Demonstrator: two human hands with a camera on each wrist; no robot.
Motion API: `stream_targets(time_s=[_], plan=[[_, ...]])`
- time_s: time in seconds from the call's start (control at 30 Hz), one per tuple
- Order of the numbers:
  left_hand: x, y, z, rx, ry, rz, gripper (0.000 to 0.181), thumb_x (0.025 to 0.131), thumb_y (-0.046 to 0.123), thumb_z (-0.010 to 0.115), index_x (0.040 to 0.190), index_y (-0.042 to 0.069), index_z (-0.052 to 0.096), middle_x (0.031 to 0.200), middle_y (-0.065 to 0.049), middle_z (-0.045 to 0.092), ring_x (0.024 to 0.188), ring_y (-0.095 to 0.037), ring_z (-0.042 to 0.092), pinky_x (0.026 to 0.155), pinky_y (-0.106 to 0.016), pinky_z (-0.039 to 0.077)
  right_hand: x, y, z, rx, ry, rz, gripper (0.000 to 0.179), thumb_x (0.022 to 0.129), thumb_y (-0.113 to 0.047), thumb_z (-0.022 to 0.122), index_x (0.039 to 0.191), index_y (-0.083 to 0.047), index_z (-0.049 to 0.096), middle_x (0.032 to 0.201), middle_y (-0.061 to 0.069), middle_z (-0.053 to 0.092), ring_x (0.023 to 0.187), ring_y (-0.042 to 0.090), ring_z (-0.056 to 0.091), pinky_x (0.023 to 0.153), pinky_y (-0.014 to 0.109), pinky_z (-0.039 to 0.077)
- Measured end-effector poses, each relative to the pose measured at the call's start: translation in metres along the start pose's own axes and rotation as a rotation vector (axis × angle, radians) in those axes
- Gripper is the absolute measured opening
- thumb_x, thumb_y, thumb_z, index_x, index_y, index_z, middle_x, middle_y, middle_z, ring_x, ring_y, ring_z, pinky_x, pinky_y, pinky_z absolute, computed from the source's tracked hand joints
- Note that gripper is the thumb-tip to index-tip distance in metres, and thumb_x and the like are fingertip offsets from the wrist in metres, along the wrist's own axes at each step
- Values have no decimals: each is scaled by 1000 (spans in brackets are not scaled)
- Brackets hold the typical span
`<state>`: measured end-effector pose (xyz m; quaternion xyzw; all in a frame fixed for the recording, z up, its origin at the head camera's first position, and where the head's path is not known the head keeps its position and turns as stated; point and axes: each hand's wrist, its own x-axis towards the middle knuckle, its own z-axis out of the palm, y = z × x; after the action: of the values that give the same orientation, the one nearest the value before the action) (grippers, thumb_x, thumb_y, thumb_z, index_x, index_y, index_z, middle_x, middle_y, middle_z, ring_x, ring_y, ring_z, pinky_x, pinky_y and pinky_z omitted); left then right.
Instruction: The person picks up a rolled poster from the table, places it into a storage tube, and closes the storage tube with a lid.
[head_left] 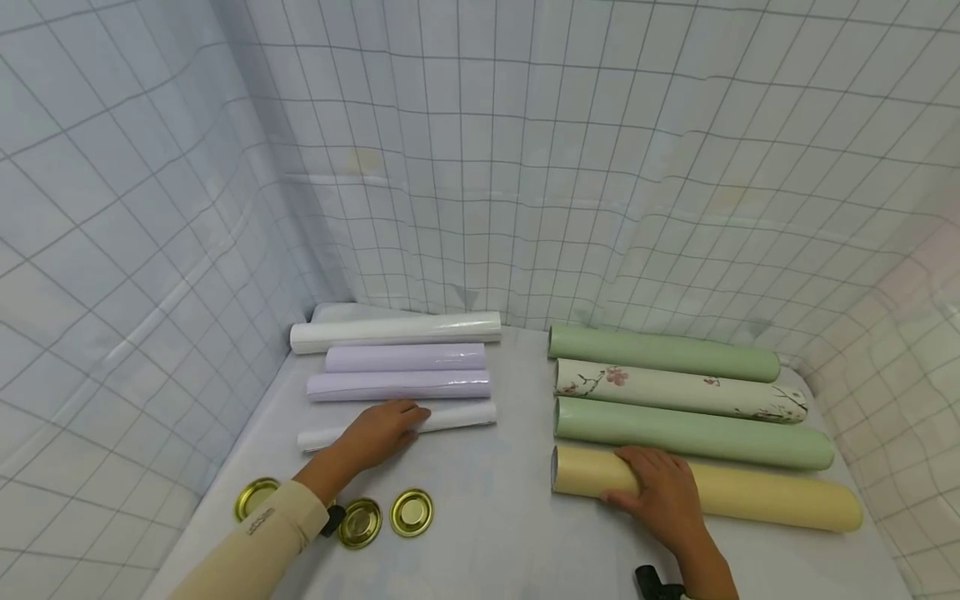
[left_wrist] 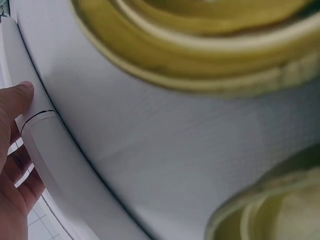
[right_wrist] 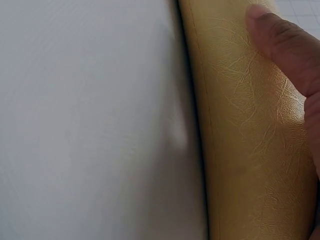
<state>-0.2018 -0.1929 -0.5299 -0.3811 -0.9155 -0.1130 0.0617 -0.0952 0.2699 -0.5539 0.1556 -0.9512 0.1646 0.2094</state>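
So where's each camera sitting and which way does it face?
Head: worn there, facing forward and down over the tabletop; left hand, right hand and left sleeve show.
Left wrist: worn there, facing a white roll and gold discs; that hand partly shows.
Right wrist: worn there, facing the yellow roll; that hand partly shows.
Head and right wrist share the yellow roll.

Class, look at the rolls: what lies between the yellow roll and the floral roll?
A green roll lies between the yellow roll and the floral roll; the head view shows it.
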Motion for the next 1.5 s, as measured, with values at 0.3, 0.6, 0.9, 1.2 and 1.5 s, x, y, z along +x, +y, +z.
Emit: stream_targets(time_s=[0.3,0.6,0.9,1.2,1.5], plan=[[-4,4,-6,-20,46,18,39,84,6,79,121,8,67,110,-6,66,98,-24,66,83,-39,56,0,0,1,-60,-70,-2,79,58,-57,89,122,-18,66,118,1,67,108,26,61,87,50,43],[-15,10,-10,-46,93,-42,44,85,5,78,126,12,65,119,-6,65,109,-25,63,92,-40,53,0,-4,2,-77,-88,11,81,56,-54,91,122,-16,66,119,3,67,109,28,61,90,52,43],[-19,16,-17,-52,134,-3,45,84,6,79,127,11,65,120,-5,65,110,-24,63,91,-40,53,5,-8,-11,-84,-183,7,79,61,-50,90,124,-10,65,119,8,66,110,33,59,91,56,44],[-18,22,-19,-46,205,70,48,81,4,82,126,11,64,116,-5,65,106,-24,63,87,-39,55,10,-5,-19,-65,-172,-67,78,59,-46,92,119,-4,65,112,12,66,105,36,61,88,55,49],[-23,29,-28,-39,212,66,50,80,3,81,127,12,64,116,-5,64,104,-24,64,87,-39,55,12,-3,-20,-5,-87,-117,80,54,-46,93,118,-5,65,112,11,66,104,33,62,89,50,49]])
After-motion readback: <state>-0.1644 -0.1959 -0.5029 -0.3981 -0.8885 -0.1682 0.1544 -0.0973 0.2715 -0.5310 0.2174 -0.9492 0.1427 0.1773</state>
